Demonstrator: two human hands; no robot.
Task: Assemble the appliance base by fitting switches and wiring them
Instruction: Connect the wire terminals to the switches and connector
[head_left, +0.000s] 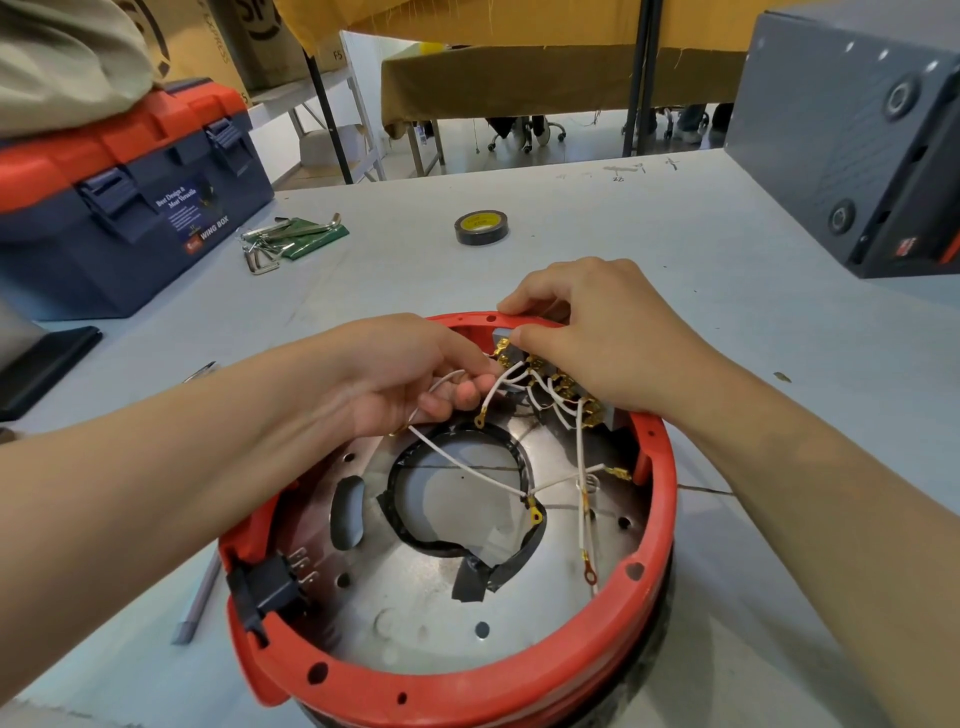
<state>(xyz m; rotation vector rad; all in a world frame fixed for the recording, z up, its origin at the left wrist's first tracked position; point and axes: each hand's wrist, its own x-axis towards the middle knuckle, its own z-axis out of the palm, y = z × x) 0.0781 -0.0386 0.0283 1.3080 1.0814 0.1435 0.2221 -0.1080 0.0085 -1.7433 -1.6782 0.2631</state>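
Observation:
The round appliance base (519, 691) has a red plastic rim and a shiny metal floor with a central hole edged in black tape. A row of switches with brass terminals (558, 384) sits inside the far rim. White wires (467, 467) with gold ring ends trail across the floor. My left hand (410, 374) pinches white wires beside the leftmost terminals. My right hand (597, 332) grips the far rim and the switch block, thumb pressing near the terminals. A black socket (270, 592) is fitted in the near left rim.
A blue and red toolbox (119, 197) stands at the far left, with hex keys (280, 234) beside it. A roll of black tape (481, 227) lies beyond the base. A grey box (857, 135) fills the far right. A thin grey tool (200, 597) lies left of the base.

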